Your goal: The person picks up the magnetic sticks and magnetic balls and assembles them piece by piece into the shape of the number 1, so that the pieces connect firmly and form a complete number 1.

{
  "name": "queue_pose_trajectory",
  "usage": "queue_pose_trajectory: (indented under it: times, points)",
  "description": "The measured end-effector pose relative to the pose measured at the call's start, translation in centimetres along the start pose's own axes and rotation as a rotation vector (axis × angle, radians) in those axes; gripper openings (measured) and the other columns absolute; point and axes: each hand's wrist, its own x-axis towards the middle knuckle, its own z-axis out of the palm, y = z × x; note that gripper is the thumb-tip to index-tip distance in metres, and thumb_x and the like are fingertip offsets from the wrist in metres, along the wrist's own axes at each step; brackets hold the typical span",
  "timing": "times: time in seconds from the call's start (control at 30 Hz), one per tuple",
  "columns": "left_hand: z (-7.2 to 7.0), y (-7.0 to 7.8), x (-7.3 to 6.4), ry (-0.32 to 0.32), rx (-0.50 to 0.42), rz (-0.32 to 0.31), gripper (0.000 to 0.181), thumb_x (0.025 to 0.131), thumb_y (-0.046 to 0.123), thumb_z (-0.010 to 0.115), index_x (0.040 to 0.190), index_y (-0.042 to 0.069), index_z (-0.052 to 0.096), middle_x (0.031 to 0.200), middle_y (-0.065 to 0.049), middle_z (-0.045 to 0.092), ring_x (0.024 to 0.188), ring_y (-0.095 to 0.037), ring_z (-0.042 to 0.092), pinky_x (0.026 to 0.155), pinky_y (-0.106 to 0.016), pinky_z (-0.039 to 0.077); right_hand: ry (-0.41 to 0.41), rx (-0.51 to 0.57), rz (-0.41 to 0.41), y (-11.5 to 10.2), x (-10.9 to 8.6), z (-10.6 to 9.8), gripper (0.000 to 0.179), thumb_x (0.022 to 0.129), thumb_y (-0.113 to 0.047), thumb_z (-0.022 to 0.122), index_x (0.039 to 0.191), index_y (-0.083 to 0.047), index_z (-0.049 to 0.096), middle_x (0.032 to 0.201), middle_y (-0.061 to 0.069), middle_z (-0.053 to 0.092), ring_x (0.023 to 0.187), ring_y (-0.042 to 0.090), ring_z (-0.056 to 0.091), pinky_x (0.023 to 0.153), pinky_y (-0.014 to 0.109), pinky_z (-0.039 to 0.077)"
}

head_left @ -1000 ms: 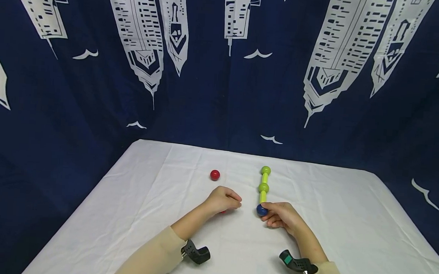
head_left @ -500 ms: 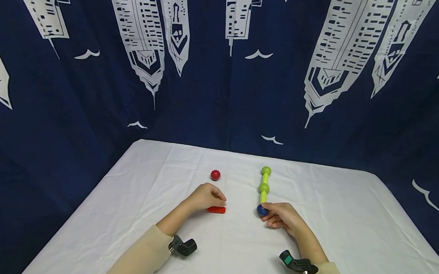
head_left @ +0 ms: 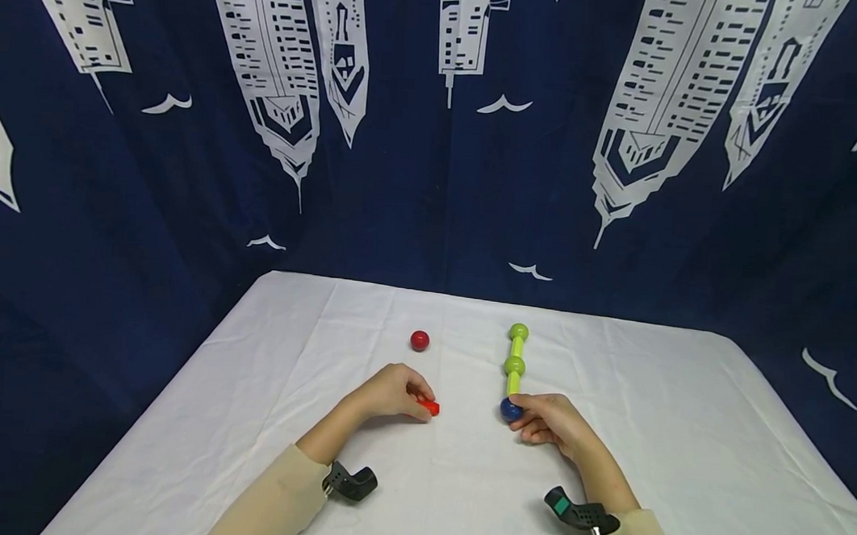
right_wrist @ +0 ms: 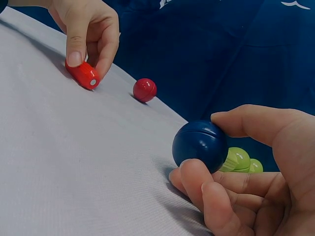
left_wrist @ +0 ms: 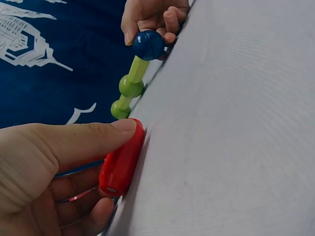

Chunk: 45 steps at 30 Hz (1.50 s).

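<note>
My left hand (head_left: 393, 393) pinches a short red rod (left_wrist: 122, 160) between thumb and fingers, low over the white table. A pale metal dot shows on the rod's end. My right hand (head_left: 553, 419) holds a blue ball (right_wrist: 200, 146) by thumb and fingertips. That ball sits at the near end of a straight chain: a yellow-green rod (head_left: 513, 383), a green ball (head_left: 514, 366), a second short rod (head_left: 516, 347), and another green ball (head_left: 519, 331) at the far end. In the right wrist view the blue ball and fingers hide most of the chain.
A loose red ball (head_left: 420, 341) lies on the white tablecloth (head_left: 367, 329), beyond my left hand. Behind the table hangs a dark blue curtain (head_left: 403, 201) with white building prints. Each wrist wears a dark strap-on device, such as the left device (head_left: 350, 483).
My left hand has drawn back to the left, uncovering the red rod, and now pinches it. The right hand and the chain have stayed in place.
</note>
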Motion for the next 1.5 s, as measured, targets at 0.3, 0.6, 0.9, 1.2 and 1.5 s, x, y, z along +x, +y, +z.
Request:
queue_pose_trajectory:
  times: [0.3, 0.6, 0.9, 1.2, 1.5]
  points:
    - [0.3, -0.3, 0.0, 0.026, 0.036, 0.014, 0.015, 0.074, 0.011, 0.084, 0.086, 0.012, 0.076, 0.070, 0.010, 0.062, 0.071, -0.007, 0.053, 0.068, -0.024, 0.045, 0.005, 0.001, 0.002, 0.0, 0.0, -0.1, 0.030, 0.092, -0.025, 0.063, 0.092, 0.005, 0.066, 0.067, 0.004, 0.069, 0.049, 0.004, 0.059, 0.048, 0.016, 0.050]
    - [0.4, -0.3, 0.0, 0.054, 0.027, 0.048, 0.011, 0.075, 0.009, 0.082, 0.084, 0.009, 0.076, 0.070, 0.009, 0.062, 0.070, -0.005, 0.054, 0.068, -0.024, 0.047, -0.004, 0.000, -0.006, 0.0, -0.1, -0.1, 0.032, 0.093, -0.025, 0.062, 0.095, 0.007, 0.066, 0.067, 0.004, 0.069, 0.049, 0.004, 0.059, 0.049, 0.016, 0.050]
    - [1.0, 0.0, 0.1, 0.073, -0.056, 0.005, 0.010, 0.079, 0.012, 0.080, 0.086, 0.006, 0.074, 0.070, 0.006, 0.062, 0.069, -0.007, 0.054, 0.065, -0.023, 0.047, -0.001, -0.004, -0.004, 0.1, 0.0, -0.2, 0.033, 0.093, -0.025, 0.063, 0.096, 0.007, 0.065, 0.067, 0.004, 0.069, 0.049, 0.004, 0.059, 0.049, 0.016, 0.050]
    - [1.6, 0.9, 0.2, 0.081, -0.213, -0.036, 0.018, 0.086, 0.015, 0.074, 0.095, 0.000, 0.072, 0.077, 0.002, 0.067, 0.070, -0.008, 0.058, 0.064, -0.022, 0.049, 0.000, -0.006, 0.001, 0.1, 0.1, -0.2, 0.032, 0.093, -0.025, 0.063, 0.094, 0.007, 0.066, 0.067, 0.004, 0.069, 0.049, 0.004, 0.060, 0.049, 0.016, 0.050]
    - [3.5, 2.7, 0.3, 0.066, -0.412, -0.124, 0.022, 0.093, 0.009, 0.066, 0.107, -0.007, 0.069, 0.083, -0.003, 0.063, 0.071, -0.009, 0.055, 0.061, -0.022, 0.052, 0.007, -0.006, 0.006, 0.1, 0.2, -0.1, 0.033, 0.092, -0.026, 0.064, 0.096, 0.007, 0.066, 0.067, 0.004, 0.069, 0.049, 0.005, 0.060, 0.049, 0.016, 0.050]
